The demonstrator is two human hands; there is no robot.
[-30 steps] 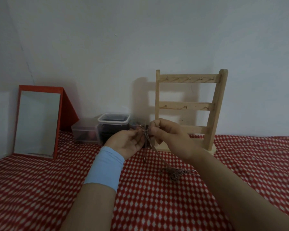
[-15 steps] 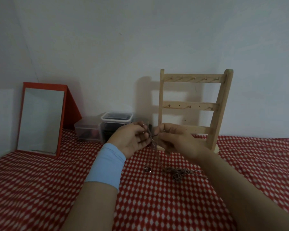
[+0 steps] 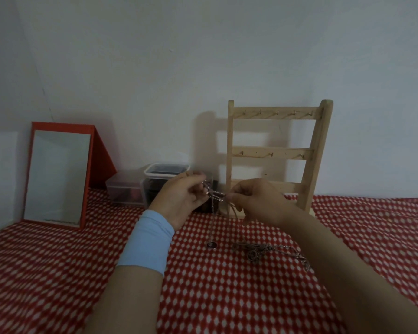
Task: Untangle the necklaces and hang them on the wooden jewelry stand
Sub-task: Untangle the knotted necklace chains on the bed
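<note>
Red-framed mirror [image 3: 56,174] leans at far left on the red checked cloth [image 3: 58,273]. Plastic boxes [image 3: 152,184] sit by the wall. Left hand [image 3: 179,198], blue wristband [image 3: 147,242], pinches the necklaces [image 3: 215,194] above the cloth. Right hand [image 3: 256,201] pinches the same chains just beside it. Small pendant [image 3: 212,244] dangles below; loose chain pile [image 3: 258,251] lies on cloth. Wooden stand [image 3: 275,153] upright behind, hooks bare.
</note>
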